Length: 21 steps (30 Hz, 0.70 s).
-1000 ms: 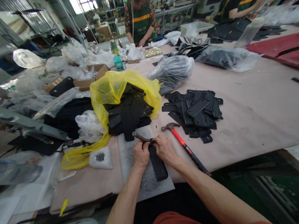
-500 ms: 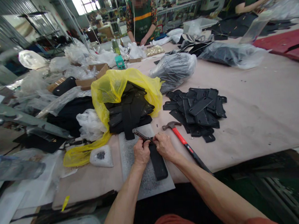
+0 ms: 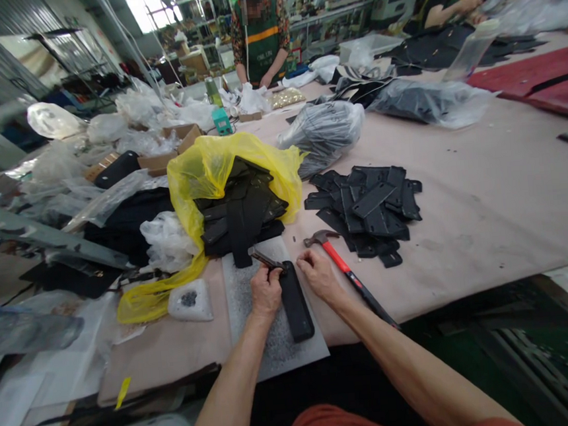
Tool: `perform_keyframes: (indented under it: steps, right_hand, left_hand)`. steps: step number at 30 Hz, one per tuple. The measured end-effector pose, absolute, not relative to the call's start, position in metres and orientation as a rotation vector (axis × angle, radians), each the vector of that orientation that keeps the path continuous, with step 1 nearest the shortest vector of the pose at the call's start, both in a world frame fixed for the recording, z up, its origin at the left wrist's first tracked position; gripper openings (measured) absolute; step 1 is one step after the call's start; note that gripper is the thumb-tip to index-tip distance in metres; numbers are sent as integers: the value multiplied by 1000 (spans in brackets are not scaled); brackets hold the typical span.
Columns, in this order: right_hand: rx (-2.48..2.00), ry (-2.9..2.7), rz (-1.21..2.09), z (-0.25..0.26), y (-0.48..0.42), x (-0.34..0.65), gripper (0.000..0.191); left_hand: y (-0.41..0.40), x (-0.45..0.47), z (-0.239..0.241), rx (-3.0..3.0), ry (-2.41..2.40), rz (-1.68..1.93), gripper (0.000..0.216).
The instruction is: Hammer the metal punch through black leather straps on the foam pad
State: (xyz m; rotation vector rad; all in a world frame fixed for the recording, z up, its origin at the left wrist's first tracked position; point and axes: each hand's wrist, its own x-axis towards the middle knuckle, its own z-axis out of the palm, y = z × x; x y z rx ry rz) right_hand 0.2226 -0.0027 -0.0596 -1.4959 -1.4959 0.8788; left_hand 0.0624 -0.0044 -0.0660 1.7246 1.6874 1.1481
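A black strap piece [image 3: 295,301] lies lengthwise on a grey speckled slab [image 3: 244,296] at the table's near edge. My left hand [image 3: 265,293] is closed on a thin metal tool [image 3: 263,259] and rests at the strap's far left corner. My right hand [image 3: 320,277] sits just right of the strap's far end, fingers curled in a pinch; what they hold is too small to see. A red-handled hammer [image 3: 347,273] lies on the table directly right of my right hand.
A yellow bag [image 3: 201,174] of black strap pieces sits beyond the slab, a loose pile of black pieces [image 3: 367,205] to its right. A small white bag of dark bits [image 3: 189,301] lies left of the slab. Other people [image 3: 261,32] work at the far end.
My right hand has come off the strap's end and shifted slightly right. The strap now lies flat and fully visible; my left hand stays on the tool.
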Motion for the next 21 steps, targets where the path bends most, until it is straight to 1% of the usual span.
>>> perform_keyframes:
  steps: [2, 5, 7, 14, 21]
  right_hand:
    - [-1513, -1586, 792, -57, -23, 222, 16]
    - [-1547, -1826, 609, -57, -55, 216, 36]
    - [-1577, -1915, 566, -58, -67, 213, 46]
    - [-1620, -1919, 607, -57, -64, 216, 48]
    - [-1613, -1878, 633, -56, -66, 219, 49]
  left_hand:
    - [-5, 62, -64, 1696, 1681, 1151, 17]
    - [-6, 61, -62, 1651, 1647, 1147, 19]
    - [-7, 60, -61, 1633, 1619, 1164, 20]
    - [-7, 62, -60, 1781, 1449, 1176, 19]
    - [-6, 65, -58, 1812, 1506, 1141, 20]
